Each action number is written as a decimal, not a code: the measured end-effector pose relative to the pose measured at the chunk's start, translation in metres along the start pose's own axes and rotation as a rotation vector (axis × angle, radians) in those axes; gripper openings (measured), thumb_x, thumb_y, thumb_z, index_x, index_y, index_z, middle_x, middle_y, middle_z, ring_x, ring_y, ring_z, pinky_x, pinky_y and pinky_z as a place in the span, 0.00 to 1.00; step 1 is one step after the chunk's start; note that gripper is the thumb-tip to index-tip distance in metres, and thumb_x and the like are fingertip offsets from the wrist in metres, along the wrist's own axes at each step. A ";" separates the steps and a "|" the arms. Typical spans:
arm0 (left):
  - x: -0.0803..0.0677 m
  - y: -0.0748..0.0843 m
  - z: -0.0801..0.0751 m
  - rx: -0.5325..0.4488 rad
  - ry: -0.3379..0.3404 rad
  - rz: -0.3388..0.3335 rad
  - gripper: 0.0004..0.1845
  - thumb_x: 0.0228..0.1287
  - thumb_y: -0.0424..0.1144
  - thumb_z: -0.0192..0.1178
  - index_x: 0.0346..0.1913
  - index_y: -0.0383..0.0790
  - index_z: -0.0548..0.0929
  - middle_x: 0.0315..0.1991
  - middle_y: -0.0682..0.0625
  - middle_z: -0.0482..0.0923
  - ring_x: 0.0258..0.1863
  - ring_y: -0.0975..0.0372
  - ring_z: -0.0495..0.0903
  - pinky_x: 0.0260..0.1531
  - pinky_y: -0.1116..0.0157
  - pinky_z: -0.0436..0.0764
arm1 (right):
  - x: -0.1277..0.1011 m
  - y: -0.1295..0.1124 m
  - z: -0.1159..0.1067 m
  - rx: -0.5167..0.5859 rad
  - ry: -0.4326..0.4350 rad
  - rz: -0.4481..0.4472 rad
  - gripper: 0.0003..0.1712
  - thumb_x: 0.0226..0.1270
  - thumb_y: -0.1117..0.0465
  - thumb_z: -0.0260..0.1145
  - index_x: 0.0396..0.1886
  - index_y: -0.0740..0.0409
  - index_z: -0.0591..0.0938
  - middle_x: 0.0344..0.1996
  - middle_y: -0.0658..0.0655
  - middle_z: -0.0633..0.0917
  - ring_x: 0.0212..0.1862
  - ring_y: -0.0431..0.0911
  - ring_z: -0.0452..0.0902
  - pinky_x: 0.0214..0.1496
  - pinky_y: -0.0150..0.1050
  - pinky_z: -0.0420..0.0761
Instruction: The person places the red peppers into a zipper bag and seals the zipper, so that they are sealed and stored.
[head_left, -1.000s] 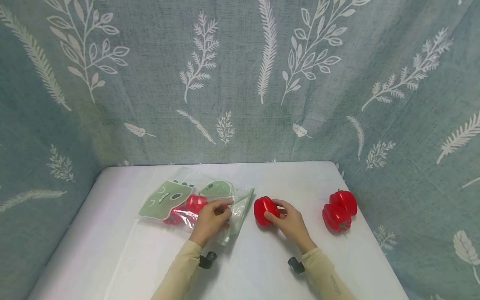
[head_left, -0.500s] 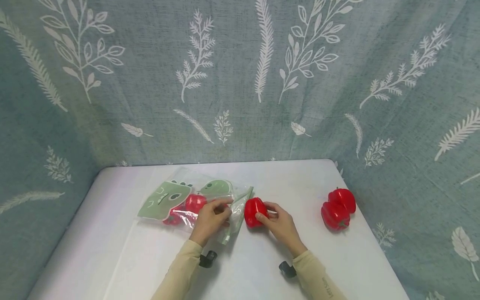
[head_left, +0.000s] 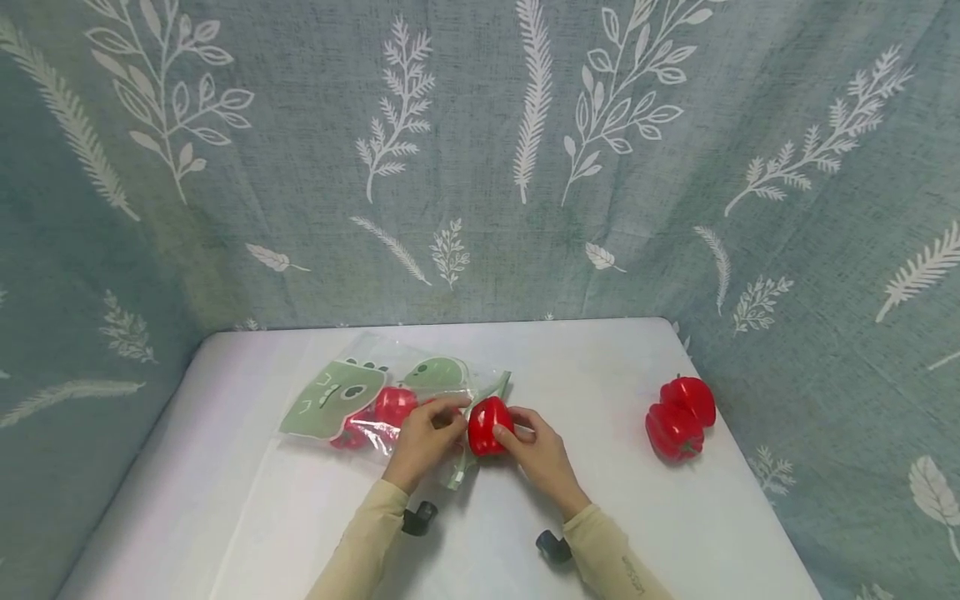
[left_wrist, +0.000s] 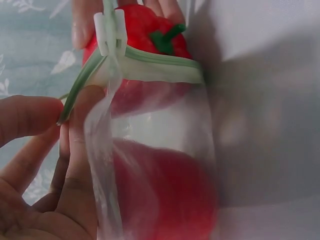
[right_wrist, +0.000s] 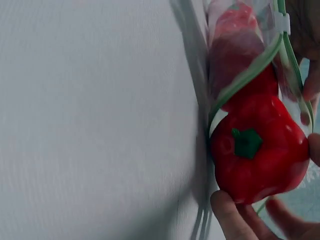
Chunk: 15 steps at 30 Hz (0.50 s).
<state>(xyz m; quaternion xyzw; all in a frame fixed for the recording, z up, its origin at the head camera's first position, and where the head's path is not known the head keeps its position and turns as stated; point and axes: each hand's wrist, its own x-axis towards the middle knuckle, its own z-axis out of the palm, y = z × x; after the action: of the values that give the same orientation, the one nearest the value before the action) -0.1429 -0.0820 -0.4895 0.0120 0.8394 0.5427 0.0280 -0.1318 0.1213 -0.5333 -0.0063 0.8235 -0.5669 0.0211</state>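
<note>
Right hand (head_left: 536, 446) grips a red pepper (head_left: 486, 425) at the bag (head_left: 390, 400) mouth, center table | left hand (head_left: 427, 433) pinches the zip edge open, 9 o'clock of it | step: loading, looks like | next: push pepper inside, keep the mouth wide

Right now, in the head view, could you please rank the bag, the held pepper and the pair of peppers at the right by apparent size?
1. Bag, largest.
2. Pair of peppers.
3. Held pepper, smallest, partly hidden by the right hand and the bag's mouth.
</note>
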 end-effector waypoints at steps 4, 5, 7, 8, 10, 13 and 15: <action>0.000 0.000 0.000 0.010 0.000 0.002 0.15 0.66 0.38 0.67 0.54 0.53 0.88 0.41 0.52 0.83 0.40 0.56 0.80 0.40 0.61 0.87 | 0.000 -0.002 0.005 0.003 -0.021 0.022 0.35 0.68 0.39 0.66 0.68 0.51 0.72 0.61 0.64 0.81 0.59 0.58 0.81 0.59 0.54 0.81; 0.000 -0.001 0.000 0.010 -0.001 0.001 0.15 0.66 0.38 0.67 0.55 0.53 0.88 0.41 0.53 0.83 0.40 0.56 0.80 0.40 0.61 0.87 | 0.000 -0.003 0.006 0.009 -0.030 0.026 0.34 0.69 0.39 0.66 0.67 0.50 0.73 0.61 0.64 0.81 0.59 0.58 0.81 0.59 0.54 0.81; 0.000 -0.001 0.000 0.001 -0.005 -0.005 0.15 0.66 0.39 0.67 0.55 0.53 0.87 0.42 0.52 0.84 0.41 0.56 0.80 0.40 0.61 0.87 | 0.000 -0.004 0.007 0.021 -0.044 0.032 0.32 0.69 0.39 0.65 0.66 0.49 0.73 0.61 0.65 0.81 0.60 0.58 0.80 0.60 0.54 0.80; 0.001 -0.001 0.000 -0.003 -0.007 -0.006 0.16 0.66 0.39 0.67 0.55 0.53 0.87 0.42 0.52 0.84 0.41 0.56 0.80 0.40 0.61 0.87 | -0.001 -0.005 0.007 0.026 -0.047 0.028 0.31 0.70 0.40 0.65 0.65 0.50 0.74 0.61 0.65 0.81 0.60 0.59 0.80 0.60 0.55 0.80; 0.001 0.000 0.000 -0.019 -0.014 -0.011 0.16 0.66 0.39 0.67 0.56 0.53 0.87 0.42 0.52 0.84 0.40 0.56 0.81 0.38 0.62 0.87 | -0.001 -0.005 0.008 0.029 -0.055 0.014 0.30 0.71 0.41 0.64 0.65 0.52 0.74 0.62 0.65 0.80 0.60 0.59 0.80 0.61 0.55 0.80; 0.001 0.000 0.000 -0.031 -0.022 -0.012 0.16 0.66 0.38 0.67 0.56 0.52 0.87 0.42 0.51 0.83 0.40 0.55 0.81 0.37 0.62 0.87 | -0.001 -0.005 0.007 0.048 -0.070 0.001 0.28 0.74 0.45 0.62 0.66 0.55 0.74 0.63 0.64 0.79 0.62 0.59 0.79 0.62 0.55 0.78; 0.001 0.000 -0.001 -0.033 -0.027 -0.015 0.16 0.67 0.38 0.67 0.57 0.52 0.87 0.42 0.51 0.83 0.40 0.56 0.81 0.36 0.62 0.87 | -0.001 -0.004 0.006 0.080 -0.082 -0.007 0.26 0.76 0.50 0.60 0.67 0.58 0.74 0.64 0.64 0.78 0.63 0.59 0.78 0.63 0.54 0.78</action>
<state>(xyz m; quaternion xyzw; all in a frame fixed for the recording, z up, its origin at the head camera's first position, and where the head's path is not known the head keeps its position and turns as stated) -0.1443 -0.0827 -0.4892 0.0125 0.8298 0.5563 0.0437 -0.1304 0.1148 -0.5318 -0.0315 0.7986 -0.5987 0.0528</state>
